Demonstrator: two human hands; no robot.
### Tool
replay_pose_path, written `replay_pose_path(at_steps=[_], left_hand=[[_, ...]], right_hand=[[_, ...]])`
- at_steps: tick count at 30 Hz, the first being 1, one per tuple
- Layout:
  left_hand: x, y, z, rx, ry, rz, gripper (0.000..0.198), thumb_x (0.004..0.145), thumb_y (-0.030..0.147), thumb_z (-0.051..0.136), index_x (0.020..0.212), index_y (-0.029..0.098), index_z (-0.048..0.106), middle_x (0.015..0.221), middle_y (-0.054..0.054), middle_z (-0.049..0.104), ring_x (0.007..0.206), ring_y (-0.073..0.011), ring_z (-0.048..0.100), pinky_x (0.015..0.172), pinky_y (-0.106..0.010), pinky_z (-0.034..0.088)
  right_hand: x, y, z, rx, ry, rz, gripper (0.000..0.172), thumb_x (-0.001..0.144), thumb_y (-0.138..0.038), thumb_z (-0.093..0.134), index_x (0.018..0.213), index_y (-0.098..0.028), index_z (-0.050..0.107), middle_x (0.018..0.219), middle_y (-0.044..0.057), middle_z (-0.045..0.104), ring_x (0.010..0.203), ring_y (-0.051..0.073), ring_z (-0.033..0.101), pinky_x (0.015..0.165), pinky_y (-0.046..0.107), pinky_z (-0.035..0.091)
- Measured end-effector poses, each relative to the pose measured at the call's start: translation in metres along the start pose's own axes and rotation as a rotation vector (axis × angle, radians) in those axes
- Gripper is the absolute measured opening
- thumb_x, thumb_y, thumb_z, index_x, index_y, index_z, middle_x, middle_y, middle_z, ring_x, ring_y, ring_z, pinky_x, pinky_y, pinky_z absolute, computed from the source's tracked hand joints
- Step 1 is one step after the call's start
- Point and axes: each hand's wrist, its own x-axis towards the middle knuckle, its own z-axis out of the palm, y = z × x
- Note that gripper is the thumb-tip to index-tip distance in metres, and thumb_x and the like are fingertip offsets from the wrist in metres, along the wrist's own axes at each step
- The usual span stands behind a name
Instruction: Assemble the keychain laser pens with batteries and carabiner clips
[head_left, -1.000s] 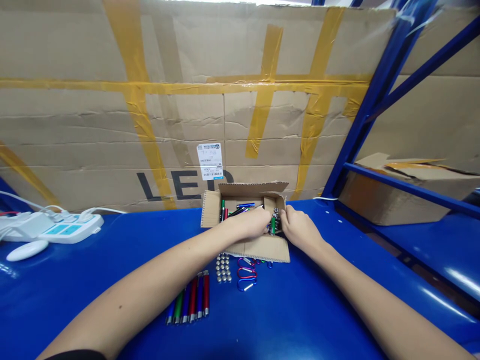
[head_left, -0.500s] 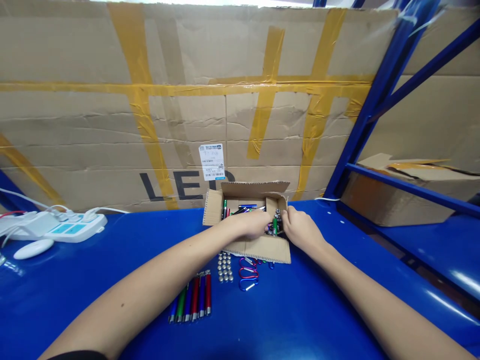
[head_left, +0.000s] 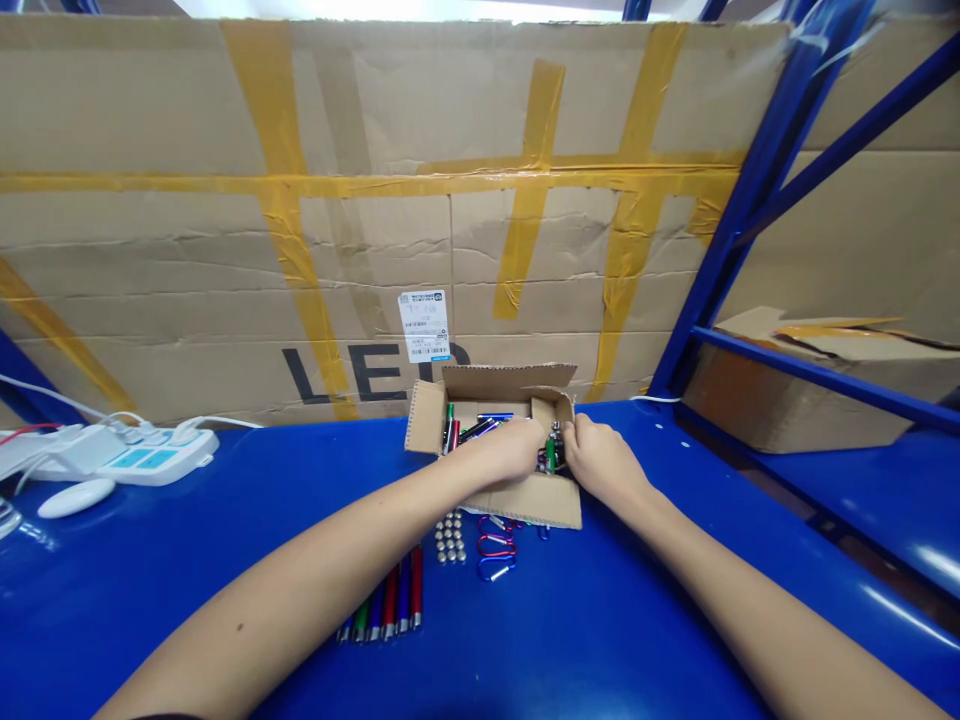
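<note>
An open cardboard box (head_left: 517,500) stands on the blue table, holding pen-shaped metal tubes (head_left: 480,428) on its left side and small shiny pieces with a green tube (head_left: 550,455) on its right. Inside it, my left hand (head_left: 517,448) is closed near the inner divider; its fingertips are hidden, so I cannot make out what it holds. My right hand (head_left: 606,460) grips the box's right wall, fingers bent over the edge. In front of the box lie rows of small silver button-like pieces (head_left: 451,540) and red and blue carabiners (head_left: 498,568).
A row of coloured metal tubes (head_left: 390,605) lies partly behind my left forearm. Power strips (head_left: 150,455) with cables and a white oval object (head_left: 76,498) sit at the left. A large taped carton (head_left: 480,240) backs the table; a blue rack (head_left: 739,220) rises at the right.
My left hand has shifted slightly to the right and up within the box, and its forearm now covers more of the tube row. My right hand stays on the box wall.
</note>
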Motion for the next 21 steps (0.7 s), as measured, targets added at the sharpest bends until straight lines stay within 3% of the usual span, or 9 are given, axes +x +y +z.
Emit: replay_pose_path(at_steps=[4,9,14,16,19,21], left_hand=[[0.008,0.0,0.003,-0.121,0.089,0.021,0.011,0.079,0.008,0.055,0.076,0.01,0.066,0.07,-0.007,0.064,0.06,-0.0144,0.055,0.056,-0.024,0.04],[0.035,-0.007,0.011,-0.218,0.228,0.091,0.012,0.076,0.007,0.058,0.068,0.009,0.066,0.062,-0.005,0.061,0.059,-0.0141,0.054,0.056,-0.025,0.04],[0.042,-0.024,0.007,-0.312,0.296,0.223,0.016,0.079,0.006,0.054,0.075,0.011,0.069,0.064,-0.003,0.064,0.061,-0.0129,0.057,0.064,-0.025,0.045],[0.035,-0.032,0.002,-0.245,0.263,0.273,0.015,0.077,0.008,0.056,0.072,0.012,0.07,0.066,-0.004,0.065,0.062,-0.013,0.057,0.065,-0.025,0.045],[0.023,-0.04,0.0,-0.12,0.098,0.234,0.011,0.075,0.013,0.062,0.068,0.012,0.069,0.061,-0.004,0.062,0.054,-0.0127,0.053,0.058,-0.025,0.042],[0.019,-0.04,0.003,-0.077,0.048,0.218,0.011,0.077,0.016,0.062,0.068,0.012,0.068,0.062,-0.004,0.061,0.054,-0.013,0.052,0.055,-0.025,0.04]], right_hand=[[0.0,0.0,-0.001,0.011,0.0,0.003,0.039,0.097,-0.032,0.025,0.105,-0.011,0.057,0.098,0.02,0.069,0.091,0.031,0.066,0.072,0.034,0.04],[0.0,0.002,-0.001,0.02,0.006,-0.018,0.039,0.097,-0.03,0.024,0.102,-0.012,0.057,0.096,0.02,0.07,0.09,0.032,0.067,0.07,0.034,0.039],[0.001,0.004,0.0,0.002,0.014,-0.026,0.038,0.097,-0.031,0.024,0.103,-0.013,0.057,0.096,0.018,0.07,0.089,0.031,0.067,0.069,0.034,0.039],[0.001,0.004,0.0,-0.008,0.013,-0.029,0.038,0.098,-0.032,0.024,0.103,-0.013,0.056,0.095,0.017,0.07,0.088,0.031,0.067,0.069,0.034,0.039],[0.001,0.005,0.001,-0.016,0.016,-0.032,0.038,0.098,-0.032,0.023,0.102,-0.013,0.056,0.094,0.017,0.07,0.087,0.031,0.067,0.069,0.034,0.04],[0.001,0.005,0.001,-0.021,0.02,-0.031,0.039,0.098,-0.032,0.023,0.102,-0.013,0.057,0.095,0.017,0.07,0.088,0.031,0.067,0.07,0.034,0.04]])
